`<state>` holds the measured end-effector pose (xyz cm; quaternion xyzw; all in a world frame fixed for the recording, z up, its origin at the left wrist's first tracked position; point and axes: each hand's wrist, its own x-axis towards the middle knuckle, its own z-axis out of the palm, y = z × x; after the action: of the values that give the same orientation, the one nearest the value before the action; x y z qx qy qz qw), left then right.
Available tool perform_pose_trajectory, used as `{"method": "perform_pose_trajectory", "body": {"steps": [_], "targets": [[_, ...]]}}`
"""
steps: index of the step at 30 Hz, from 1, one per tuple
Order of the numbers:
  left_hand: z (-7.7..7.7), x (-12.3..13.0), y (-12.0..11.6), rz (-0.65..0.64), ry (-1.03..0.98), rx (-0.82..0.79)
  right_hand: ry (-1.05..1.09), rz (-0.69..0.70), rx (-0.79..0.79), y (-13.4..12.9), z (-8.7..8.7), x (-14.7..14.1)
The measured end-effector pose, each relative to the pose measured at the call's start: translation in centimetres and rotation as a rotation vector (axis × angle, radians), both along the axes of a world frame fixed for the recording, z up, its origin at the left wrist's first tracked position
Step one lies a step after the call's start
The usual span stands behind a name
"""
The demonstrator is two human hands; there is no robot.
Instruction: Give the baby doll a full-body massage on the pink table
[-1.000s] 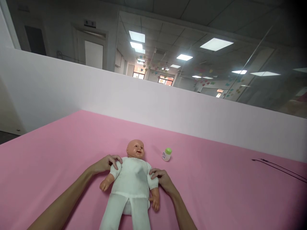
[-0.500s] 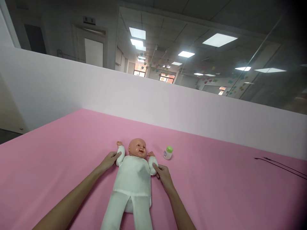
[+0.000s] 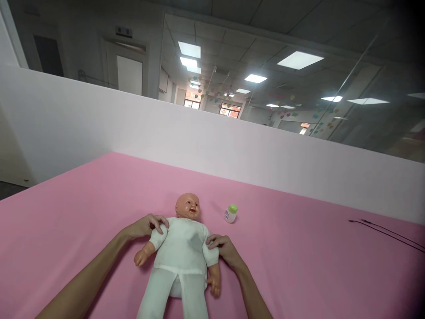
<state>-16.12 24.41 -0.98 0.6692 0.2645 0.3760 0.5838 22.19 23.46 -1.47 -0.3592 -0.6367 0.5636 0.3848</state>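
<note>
A baby doll (image 3: 182, 246) with a bald plastic head and a white cloth body lies on its back. Its face points up, and both its arms hang down beside the trunk. My left hand (image 3: 146, 226) has its fingers curled over the doll's upper arm at the shoulder, on the left of the picture. On the other side, my right hand (image 3: 226, 250) grips the opposite white upper arm, fingers on top and thumb hidden. The doll's feet are out of the picture.
Right of the doll's head stands a small white jar (image 3: 230, 214) with a green lid. Thin dark cords (image 3: 385, 229) lie at the far right of the pink surface (image 3: 299, 266). A white low wall (image 3: 215, 137) with glass above borders the far side.
The doll's arms have gone from raised beside the head to lowered along its sides. My hands have shifted to the upper arms near the shoulders.
</note>
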Motion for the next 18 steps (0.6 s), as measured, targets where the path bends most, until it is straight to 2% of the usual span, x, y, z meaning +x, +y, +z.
{"method": "perform_pose_trajectory", "body": {"steps": [2, 6, 8, 15, 18], "targets": [[0.1, 0.3, -0.2, 0.061, 0.009, -0.009, 0.012, -0.028, -0.002, 0.0, -0.2, 0.0], [0.4, 1.1, -0.7, 0.280, -0.061, -0.111, 0.008, -0.185, -0.022, -0.2, 0.0, -0.3], [0.4, 1.5, -0.8, 0.338, -0.105, -0.155, 0.025, -0.250, -0.057, -0.3, 0.2, -0.5], [0.3, 2.9, -0.9, 0.461, 0.036, -0.199, -0.091, -0.331, -0.036, -0.8, 1.4, -1.5], [0.6, 2.6, -1.0, 0.388, -0.020, -0.180, -0.055, -0.258, -0.045, -1.1, 1.7, -1.4]]}}
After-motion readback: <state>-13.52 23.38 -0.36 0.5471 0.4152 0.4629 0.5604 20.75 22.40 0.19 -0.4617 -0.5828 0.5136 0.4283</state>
